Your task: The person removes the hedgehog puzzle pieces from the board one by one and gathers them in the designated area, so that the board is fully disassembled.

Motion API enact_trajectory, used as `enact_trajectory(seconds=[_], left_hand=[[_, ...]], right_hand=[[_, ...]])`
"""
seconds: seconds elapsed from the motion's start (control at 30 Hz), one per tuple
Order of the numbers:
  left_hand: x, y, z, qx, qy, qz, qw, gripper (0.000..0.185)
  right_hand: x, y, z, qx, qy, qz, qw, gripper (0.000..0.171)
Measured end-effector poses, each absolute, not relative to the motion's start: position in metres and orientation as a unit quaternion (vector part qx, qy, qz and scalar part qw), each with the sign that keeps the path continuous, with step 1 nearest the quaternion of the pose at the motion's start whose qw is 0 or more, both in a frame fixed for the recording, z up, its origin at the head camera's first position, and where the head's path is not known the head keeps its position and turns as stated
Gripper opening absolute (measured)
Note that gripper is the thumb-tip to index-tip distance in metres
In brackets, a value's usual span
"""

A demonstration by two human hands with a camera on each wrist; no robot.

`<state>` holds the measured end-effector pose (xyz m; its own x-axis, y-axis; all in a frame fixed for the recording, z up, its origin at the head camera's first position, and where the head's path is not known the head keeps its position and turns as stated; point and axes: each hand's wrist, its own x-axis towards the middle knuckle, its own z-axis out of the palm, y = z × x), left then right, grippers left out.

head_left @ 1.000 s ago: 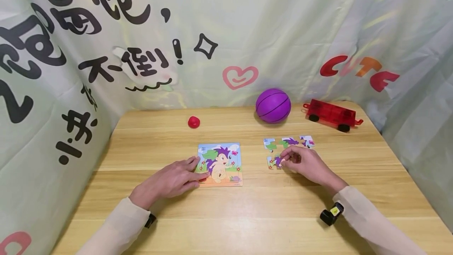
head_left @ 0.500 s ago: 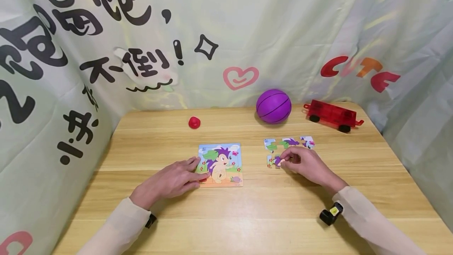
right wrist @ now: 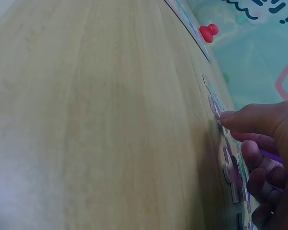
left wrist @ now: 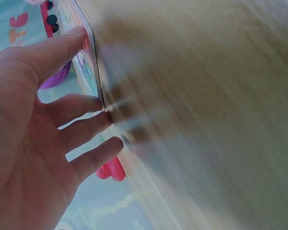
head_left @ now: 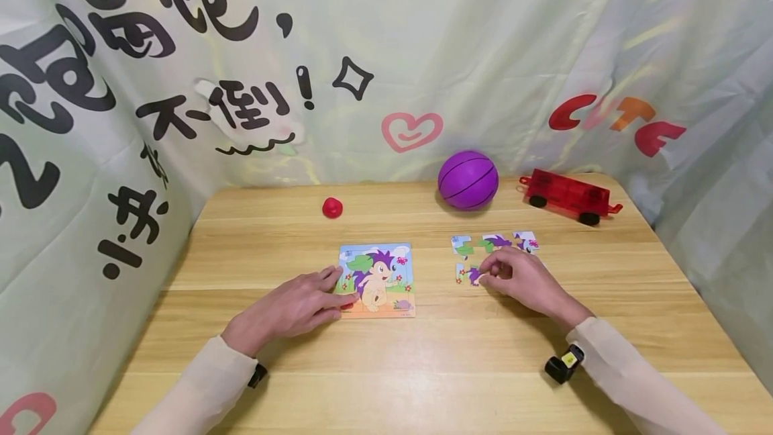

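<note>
My left hand (head_left: 296,306) rests at the left edge of a square jigsaw puzzle (head_left: 386,277) with a purple-haired hedgehog picture. Its index finger lies over the lower left of the picture, and the thumb is beside it. To the right, my right hand (head_left: 513,277) pinches a small purple-printed puzzle piece (head_left: 473,276) low at the tabletop, between thumb and index finger. That piece lies against a piece with a red flower (head_left: 461,275). Beyond the hand are a leaf-cornered piece (head_left: 460,245), a purple-and-green piece (head_left: 497,242) and a butterfly piece (head_left: 527,242), partly covered by the hand.
Along the back of the wooden table (head_left: 386,381) stand a purple ball (head_left: 468,180) and a red toy wagon (head_left: 565,196) with black wheels. A small red rounded object (head_left: 332,207) sits behind the puzzle. A printed curtain (head_left: 495,39) hangs around the back and sides.
The purple-printed piece at my right fingertips has shifted very slightly left, close against the flower piece. My left hand keeps its place on the puzzle.
</note>
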<state>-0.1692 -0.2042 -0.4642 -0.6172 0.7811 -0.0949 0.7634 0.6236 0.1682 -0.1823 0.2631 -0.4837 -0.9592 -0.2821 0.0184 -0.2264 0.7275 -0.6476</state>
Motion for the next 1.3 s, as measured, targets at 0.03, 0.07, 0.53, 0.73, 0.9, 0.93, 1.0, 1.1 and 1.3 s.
enact_trajectory(seconds=[0.03,0.07,0.53,0.73,0.9,0.93,1.0,1.1,1.3], left_hand=[[-0.1693,-0.2042,-0.4643,0.43,0.898,0.055,0.081,0.046],[-0.1693,-0.2041,-0.4643,0.429,0.898,0.054,0.082,0.047],[-0.1687,-0.2032,-0.4631,0.433,0.896,0.052,0.081,0.046],[-0.1682,-0.2028,-0.4627,0.43,0.897,0.058,0.085,0.046],[-0.1681,-0.2024,-0.4626,0.431,0.896,0.056,0.088,0.046],[-0.1681,-0.2024,-0.4628,0.43,0.897,0.056,0.089,0.046],[-0.1681,-0.2024,-0.463,0.43,0.897,0.057,0.091,0.047],[-0.1681,-0.2024,-0.4631,0.43,0.896,0.057,0.094,0.046],[-0.168,-0.2027,-0.4636,0.431,0.896,0.056,0.091,0.046]], right_hand=[[-0.1824,0.2629,-0.4835,-0.136,0.929,-0.341,0.041,0.011],[-0.1825,0.2626,-0.4835,-0.135,0.93,-0.338,0.041,0.011],[-0.1847,0.2615,-0.4884,-0.14,0.941,-0.307,0.022,0.006],[-0.1844,0.2614,-0.4881,-0.136,0.942,-0.306,0.015,0.006],[-0.1846,0.261,-0.4883,-0.138,0.942,-0.307,0.012,0.006],[-0.1847,0.261,-0.4883,-0.138,0.941,-0.307,0.012,0.006],[-0.1847,0.2609,-0.4884,-0.138,0.941,-0.308,0.012,0.006],[-0.1846,0.2608,-0.4886,-0.138,0.941,-0.309,0.012,0.006],[-0.1839,0.2611,-0.4887,-0.134,0.941,-0.311,0.013,0.006]])
